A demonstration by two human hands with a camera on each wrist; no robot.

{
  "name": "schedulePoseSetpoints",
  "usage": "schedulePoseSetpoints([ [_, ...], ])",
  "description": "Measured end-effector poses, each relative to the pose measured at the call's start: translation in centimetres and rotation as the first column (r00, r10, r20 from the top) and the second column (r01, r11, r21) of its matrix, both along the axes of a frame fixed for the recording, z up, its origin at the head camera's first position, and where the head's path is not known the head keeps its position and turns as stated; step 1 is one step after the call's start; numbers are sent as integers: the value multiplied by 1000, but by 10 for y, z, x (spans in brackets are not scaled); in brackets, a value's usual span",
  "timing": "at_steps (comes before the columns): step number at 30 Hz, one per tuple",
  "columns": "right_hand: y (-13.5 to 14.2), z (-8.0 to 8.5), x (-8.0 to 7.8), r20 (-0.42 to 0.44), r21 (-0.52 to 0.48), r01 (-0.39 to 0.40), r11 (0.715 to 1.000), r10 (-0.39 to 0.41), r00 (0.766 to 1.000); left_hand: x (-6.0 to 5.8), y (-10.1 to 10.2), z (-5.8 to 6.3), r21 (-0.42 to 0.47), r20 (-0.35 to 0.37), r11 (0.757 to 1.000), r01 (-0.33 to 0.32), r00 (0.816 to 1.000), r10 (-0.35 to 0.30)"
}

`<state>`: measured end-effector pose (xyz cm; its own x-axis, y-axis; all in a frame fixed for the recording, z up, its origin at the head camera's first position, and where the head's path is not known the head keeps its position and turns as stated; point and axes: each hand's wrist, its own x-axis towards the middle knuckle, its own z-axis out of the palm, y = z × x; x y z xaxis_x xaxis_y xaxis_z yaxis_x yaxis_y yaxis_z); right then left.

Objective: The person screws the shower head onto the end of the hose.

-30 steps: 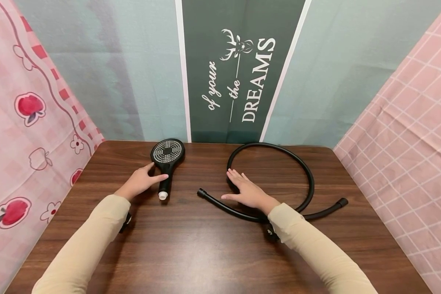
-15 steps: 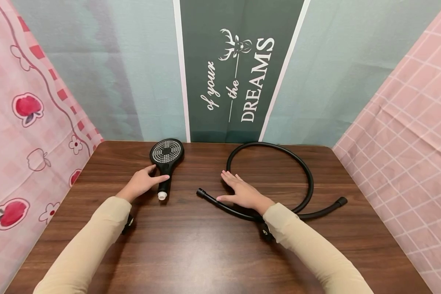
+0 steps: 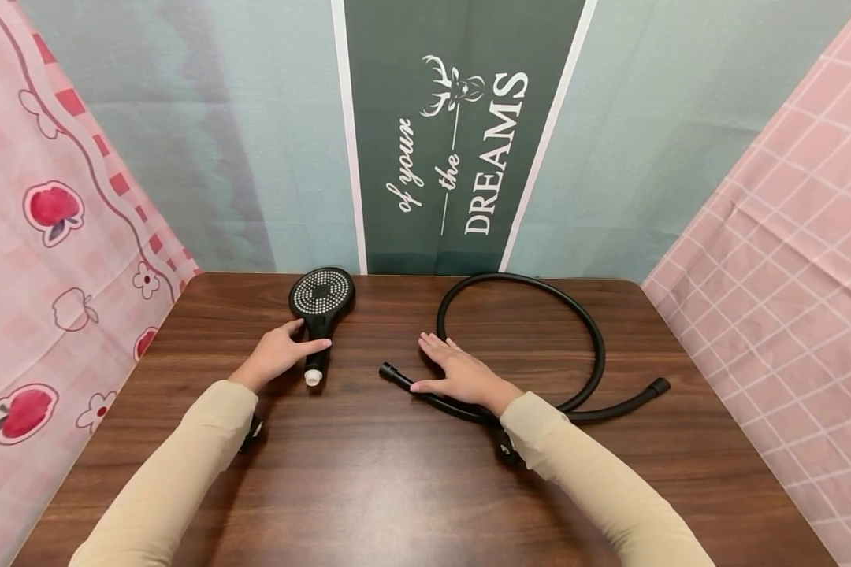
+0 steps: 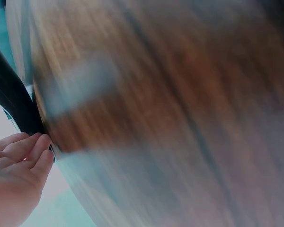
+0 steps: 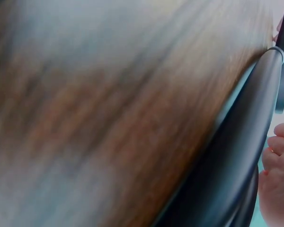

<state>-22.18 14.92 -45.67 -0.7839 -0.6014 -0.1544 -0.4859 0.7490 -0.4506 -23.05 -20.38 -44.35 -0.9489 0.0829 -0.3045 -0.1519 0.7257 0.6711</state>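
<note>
A black handheld shower head [image 3: 316,319] lies face up on the table at left, white threaded end toward me. My left hand [image 3: 275,353] is at its handle, the straight thumb lying across it and the fingertips right at its left side. In the left wrist view, the left hand [image 4: 19,165] has its fingertips close to the black handle [image 4: 12,99]. My right hand [image 3: 462,376] is spread flat over the left part of a looped black shower hose [image 3: 599,346], its thumb overlapping the near stretch. The right wrist view shows the hose [image 5: 232,137] large beside the right hand [image 5: 277,175].
Both hose ends, the left end fitting [image 3: 388,369] and the right end fitting [image 3: 658,387], lie on the brown wooden table [image 3: 369,488]. Fabric hangs behind the table, a pink cloth [image 3: 787,236] at right and an apple-print cloth [image 3: 57,260] at left.
My right hand has slid left over the hose toward its left end. My left hand has moved slightly right, the thumb reaching farther across the handle. Shower head and hose lie unmoved.
</note>
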Motion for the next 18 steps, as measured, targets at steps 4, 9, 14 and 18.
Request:
schedulePoseSetpoints([
  [4,-1,0,2,5,7,-2,1000,2,1000,-1,1,0,6,6,1000,0,1000,0],
  [9,-1,-1,3,19,4,4,1000,-4,1000,-2,2,0,7,5,1000,0,1000,0],
  [14,-2,-2,2,22,9,12,1000,-13,1000,-2,1,0,7,5,1000,-1,1000,1],
  [18,-2,-1,2,33,5,21,1000,-21,999,-2,2,1,1,2,1000,-4,1000,4],
])
